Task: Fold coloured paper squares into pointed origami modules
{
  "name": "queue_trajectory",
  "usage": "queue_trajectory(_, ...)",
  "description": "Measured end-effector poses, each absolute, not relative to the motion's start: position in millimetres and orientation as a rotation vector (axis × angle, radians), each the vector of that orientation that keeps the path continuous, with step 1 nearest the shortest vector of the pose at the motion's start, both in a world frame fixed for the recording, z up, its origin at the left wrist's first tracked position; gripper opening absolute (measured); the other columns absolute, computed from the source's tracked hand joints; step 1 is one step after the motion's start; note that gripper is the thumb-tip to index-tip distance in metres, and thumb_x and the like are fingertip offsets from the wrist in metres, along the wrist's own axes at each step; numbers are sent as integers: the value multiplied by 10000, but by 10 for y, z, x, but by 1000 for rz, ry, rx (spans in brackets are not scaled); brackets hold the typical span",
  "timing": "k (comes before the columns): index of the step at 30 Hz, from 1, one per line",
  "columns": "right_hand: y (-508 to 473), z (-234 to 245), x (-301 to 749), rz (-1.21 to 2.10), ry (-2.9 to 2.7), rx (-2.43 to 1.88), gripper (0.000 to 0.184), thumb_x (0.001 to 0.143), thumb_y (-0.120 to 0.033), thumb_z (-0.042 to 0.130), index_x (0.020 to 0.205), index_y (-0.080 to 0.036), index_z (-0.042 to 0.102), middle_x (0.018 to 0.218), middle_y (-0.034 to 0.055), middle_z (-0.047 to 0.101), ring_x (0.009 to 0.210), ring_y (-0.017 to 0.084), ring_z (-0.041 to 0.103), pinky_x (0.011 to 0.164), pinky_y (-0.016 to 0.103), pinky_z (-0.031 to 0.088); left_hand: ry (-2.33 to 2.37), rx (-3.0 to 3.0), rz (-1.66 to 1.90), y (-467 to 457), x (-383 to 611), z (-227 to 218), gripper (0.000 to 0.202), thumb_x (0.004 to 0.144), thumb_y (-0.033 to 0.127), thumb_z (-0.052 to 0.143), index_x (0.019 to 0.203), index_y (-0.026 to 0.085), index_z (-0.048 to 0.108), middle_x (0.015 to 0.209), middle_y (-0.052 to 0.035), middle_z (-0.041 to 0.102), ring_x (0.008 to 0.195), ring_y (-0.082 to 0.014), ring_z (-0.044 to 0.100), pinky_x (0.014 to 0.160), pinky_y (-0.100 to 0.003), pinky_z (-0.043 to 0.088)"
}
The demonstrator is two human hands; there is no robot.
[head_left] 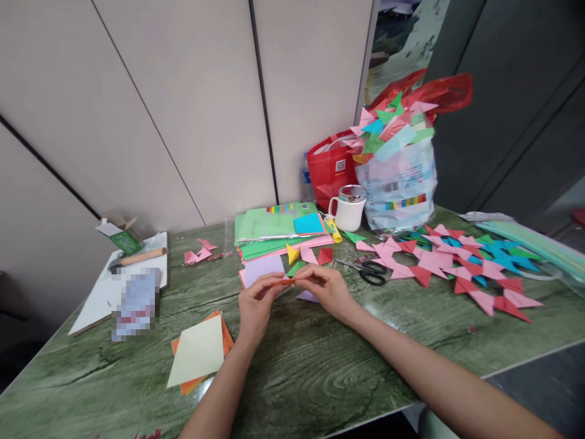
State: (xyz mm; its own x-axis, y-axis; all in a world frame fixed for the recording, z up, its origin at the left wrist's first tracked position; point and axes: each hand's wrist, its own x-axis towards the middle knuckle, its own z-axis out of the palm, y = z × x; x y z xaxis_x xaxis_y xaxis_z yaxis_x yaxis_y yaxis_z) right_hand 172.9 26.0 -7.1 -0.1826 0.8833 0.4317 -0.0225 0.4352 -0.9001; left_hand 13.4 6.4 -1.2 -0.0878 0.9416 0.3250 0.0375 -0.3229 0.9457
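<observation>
Both of my hands meet over the middle of the green table (320, 372). My left hand (256, 302) and my right hand (322, 286) pinch the two ends of a thin folded strip of orange paper (286, 281) between their fingertips. Just behind them lie a lilac sheet (262, 266) and small folded triangles in yellow (292, 253), pink, green and red. A pale yellow square sheet on orange sheets (198, 350) lies by my left forearm.
A stack of coloured paper (274, 228), a white mug (350, 210) and scissors (368, 272) sit behind my hands. Many folded pink, red and blue stars (457, 262) cover the right side. A bag full of folded pieces (397, 177) stands at the back. A clipboard (98, 292) lies left.
</observation>
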Motion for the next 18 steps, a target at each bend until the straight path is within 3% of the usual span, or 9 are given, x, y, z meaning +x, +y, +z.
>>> queue_trajectory(3,252,-56,1726,994,-1538,-770,139,711,-299,650,754,-168,639,805,55,642,756,161,603,656,281,487,1115,1534,1524,79,109,-31,81,682,220,646,722,206,716,971,-72,674,953,-224,588,852,-367,444)
queue_trajectory(8,233,-51,1725,961,-1572,-763,217,744,-317,607,593,-163,628,836,72,628,799,168,599,655,283,485,1145,1711,1567,74,101,-50,148,746,241,576,733,254,723,1138,-61,596,1066,-231,516,914,-395,388)
queue_trajectory(11,219,-60,1716,1052,-1591,-746,143,701,-299,652,655,-164,641,933,80,623,826,170,602,669,283,490,1132,1730,1598,71,112,-53,146,745,273,581,714,263,724,1213,-45,539,1112,-241,477,916,-400,389)
queue_trajectory(14,205,-59,1708,1108,-1646,-740,112,695,-272,656,715,-163,641,831,53,637,751,151,598,637,260,481,1115,1734,1556,61,125,-41,165,759,290,569,718,253,724,1229,-54,521,1075,-233,503,915,-394,394)
queue_trajectory(18,217,-59,1714,1046,-1625,-763,113,715,-254,636,783,-165,650,776,37,631,687,136,580,605,248,471,1155,1673,1509,31,150,-9,193,782,288,547,895,258,700,1190,-62,554,1072,-211,515,932,-362,386)
